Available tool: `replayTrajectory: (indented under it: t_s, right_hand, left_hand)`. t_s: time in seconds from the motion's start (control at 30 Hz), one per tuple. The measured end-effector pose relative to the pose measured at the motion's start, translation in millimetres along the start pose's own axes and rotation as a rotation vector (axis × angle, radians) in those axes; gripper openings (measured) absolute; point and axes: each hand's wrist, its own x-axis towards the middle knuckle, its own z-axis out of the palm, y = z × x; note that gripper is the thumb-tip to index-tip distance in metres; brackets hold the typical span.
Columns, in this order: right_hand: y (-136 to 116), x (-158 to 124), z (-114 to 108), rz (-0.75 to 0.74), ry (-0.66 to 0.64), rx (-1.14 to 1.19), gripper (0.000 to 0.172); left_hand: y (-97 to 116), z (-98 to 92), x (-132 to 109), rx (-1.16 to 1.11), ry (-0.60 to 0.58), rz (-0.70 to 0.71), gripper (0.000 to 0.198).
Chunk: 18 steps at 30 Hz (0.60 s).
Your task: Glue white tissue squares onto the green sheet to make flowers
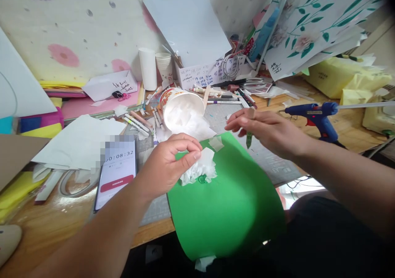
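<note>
My left hand [175,162] is closed in a pinch, thumb and forefinger on a small piece of white tissue paper [207,157]. Below it, crumpled white tissue sits around a glossy green blob [203,179] on a green paper sheet [228,212]. The sheet hangs over the table's front edge. In my right hand [262,129], raised above the sheet's upper right corner, is a flat wooden stick [249,140] with a green lower end. Where the two pinched fingertips meet the tissue is partly hidden. A paper tub [185,109] lies tipped beyond my hands, white tissue spilling out.
A phone [115,171] showing a timer lies left of my forearm. A blue glue gun [317,113] stands at right. Several markers [135,123] surround the tub. Paper cups [148,70] and painted sheets [321,26] stand at the back.
</note>
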Motion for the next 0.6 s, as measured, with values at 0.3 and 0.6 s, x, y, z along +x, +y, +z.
replayTrajectory:
  t_s: [0.3,0.6]
  right_hand:
    - [-39,-64,-5,-0.196,-0.152,0.073,0.017]
    - [-38,-88,31,-0.576,-0.232,-0.175,0.017]
  left_hand:
    - [13,4.3,-42,0.285,-0.266,0.084,0.016]
    - [2,37.2,-53,0.761,0.033,0.25,0.016]
